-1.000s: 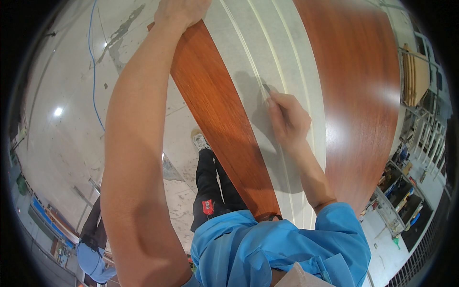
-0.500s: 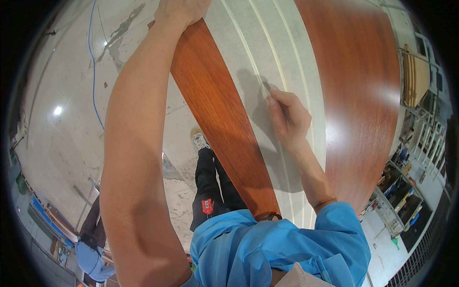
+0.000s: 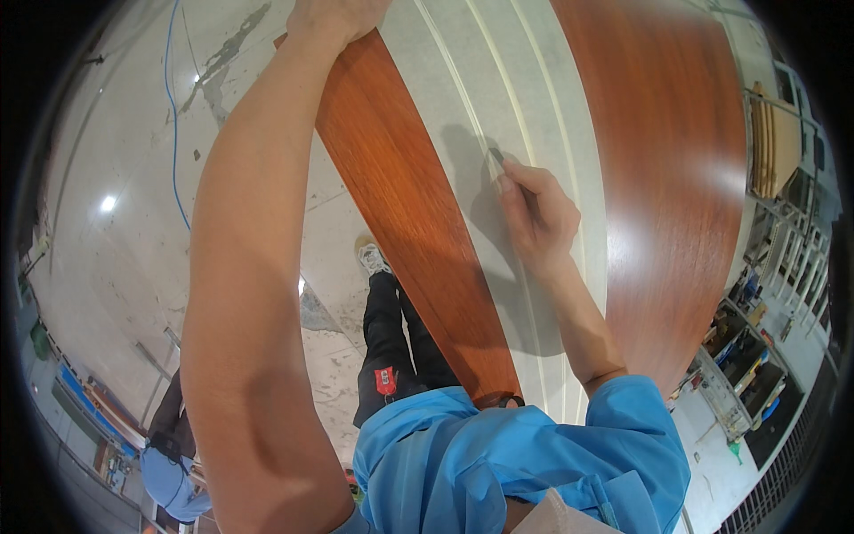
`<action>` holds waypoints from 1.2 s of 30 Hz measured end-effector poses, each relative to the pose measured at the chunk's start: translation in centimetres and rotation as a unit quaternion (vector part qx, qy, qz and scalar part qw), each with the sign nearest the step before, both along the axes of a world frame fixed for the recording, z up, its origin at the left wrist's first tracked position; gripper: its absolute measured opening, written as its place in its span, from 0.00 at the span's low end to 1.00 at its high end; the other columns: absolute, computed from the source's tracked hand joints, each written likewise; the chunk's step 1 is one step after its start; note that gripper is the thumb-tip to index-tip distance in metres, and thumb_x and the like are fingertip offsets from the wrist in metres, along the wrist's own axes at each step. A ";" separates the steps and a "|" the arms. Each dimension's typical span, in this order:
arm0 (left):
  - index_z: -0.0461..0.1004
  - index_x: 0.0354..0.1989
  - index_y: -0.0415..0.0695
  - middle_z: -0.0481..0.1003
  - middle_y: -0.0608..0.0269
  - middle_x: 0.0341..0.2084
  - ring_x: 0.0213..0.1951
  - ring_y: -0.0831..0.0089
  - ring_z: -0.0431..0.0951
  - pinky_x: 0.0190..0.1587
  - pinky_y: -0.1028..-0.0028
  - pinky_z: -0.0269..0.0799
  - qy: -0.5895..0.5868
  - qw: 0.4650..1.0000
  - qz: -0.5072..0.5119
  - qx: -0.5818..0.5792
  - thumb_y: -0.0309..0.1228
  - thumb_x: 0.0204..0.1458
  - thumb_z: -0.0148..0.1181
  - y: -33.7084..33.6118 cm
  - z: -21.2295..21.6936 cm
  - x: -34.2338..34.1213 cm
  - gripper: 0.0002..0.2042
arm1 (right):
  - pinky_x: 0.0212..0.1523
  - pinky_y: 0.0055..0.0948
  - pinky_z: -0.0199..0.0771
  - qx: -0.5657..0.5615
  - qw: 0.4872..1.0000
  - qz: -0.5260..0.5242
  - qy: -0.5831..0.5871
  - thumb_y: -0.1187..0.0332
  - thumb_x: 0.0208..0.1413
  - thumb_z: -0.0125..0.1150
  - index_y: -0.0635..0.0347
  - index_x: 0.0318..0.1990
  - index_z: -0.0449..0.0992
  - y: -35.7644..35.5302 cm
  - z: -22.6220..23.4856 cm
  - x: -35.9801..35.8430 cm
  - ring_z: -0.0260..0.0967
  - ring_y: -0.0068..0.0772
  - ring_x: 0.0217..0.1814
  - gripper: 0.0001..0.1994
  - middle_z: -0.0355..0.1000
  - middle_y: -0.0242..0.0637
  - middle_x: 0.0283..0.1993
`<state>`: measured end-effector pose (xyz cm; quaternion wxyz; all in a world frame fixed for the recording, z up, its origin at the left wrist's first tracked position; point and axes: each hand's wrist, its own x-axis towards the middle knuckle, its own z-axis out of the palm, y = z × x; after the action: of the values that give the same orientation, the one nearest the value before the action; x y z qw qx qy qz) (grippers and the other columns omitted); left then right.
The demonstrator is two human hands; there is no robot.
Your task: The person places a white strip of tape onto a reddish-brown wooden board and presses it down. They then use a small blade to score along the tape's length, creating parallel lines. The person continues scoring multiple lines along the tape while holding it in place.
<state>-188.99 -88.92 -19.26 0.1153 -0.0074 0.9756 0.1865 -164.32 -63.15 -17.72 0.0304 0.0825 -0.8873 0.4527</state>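
Observation:
My right hand (image 3: 544,218) is closed in a pinch around a small dark thin piece (image 3: 496,157), maybe a blade or scraper; most of it is hidden by the fingers. Its tip meets one of the thin pale lines running along the light grey panel (image 3: 569,116). At the top edge of the picture my left hand (image 3: 342,16) is at the far end of the reddish-brown wood-grain strip (image 3: 400,187). Its fingers are cut off by the frame. The grey panel lies between this strip and a wider wood-grain section (image 3: 667,160).
A blue cable (image 3: 169,116) runs over the stained pale floor (image 3: 124,267) on the left. Another person in blue (image 3: 169,481) is at the lower left. A cart with tools (image 3: 756,374) stands to the right, near stacked brown boards (image 3: 772,142).
My left forearm has shifted very slightly to the left. The right hand and the dark piece have stayed almost in place.

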 end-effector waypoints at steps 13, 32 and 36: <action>0.83 0.41 0.27 0.82 0.28 0.44 0.52 0.36 0.82 0.61 0.48 0.75 -0.001 1.000 0.000 0.003 0.54 0.74 0.38 0.3 0.0 0.1 0.37 | 0.31 0.29 0.74 -0.004 0.999 -0.005 0.048 0.82 0.62 0.69 0.64 0.49 0.82 0.1 -0.5 0.3 0.77 0.32 0.30 0.09 0.81 0.40 0.37; 0.83 0.42 0.27 0.81 0.27 0.45 0.53 0.36 0.82 0.61 0.47 0.74 0.004 1.000 0.006 0.004 0.55 0.74 0.38 0.4 -0.6 0.0 0.38 | 0.34 0.26 0.76 0.011 0.999 0.003 0.050 0.82 0.63 0.68 0.66 0.49 0.82 0.6 -0.8 0.8 0.79 0.30 0.33 0.09 0.82 0.41 0.38; 0.83 0.42 0.27 0.82 0.27 0.44 0.52 0.35 0.82 0.61 0.47 0.74 0.016 1.000 0.005 0.003 0.54 0.74 0.38 0.6 -0.7 0.3 0.37 | 0.31 0.29 0.75 0.008 0.998 -0.001 0.065 0.83 0.61 0.68 0.65 0.48 0.82 0.7 -0.9 1.1 0.79 0.33 0.31 0.10 0.81 0.41 0.37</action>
<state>-188.71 -88.36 -19.99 0.0990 -0.0089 0.9767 0.1900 -163.27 -62.48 -18.63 0.0877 0.1115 -0.8872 0.4390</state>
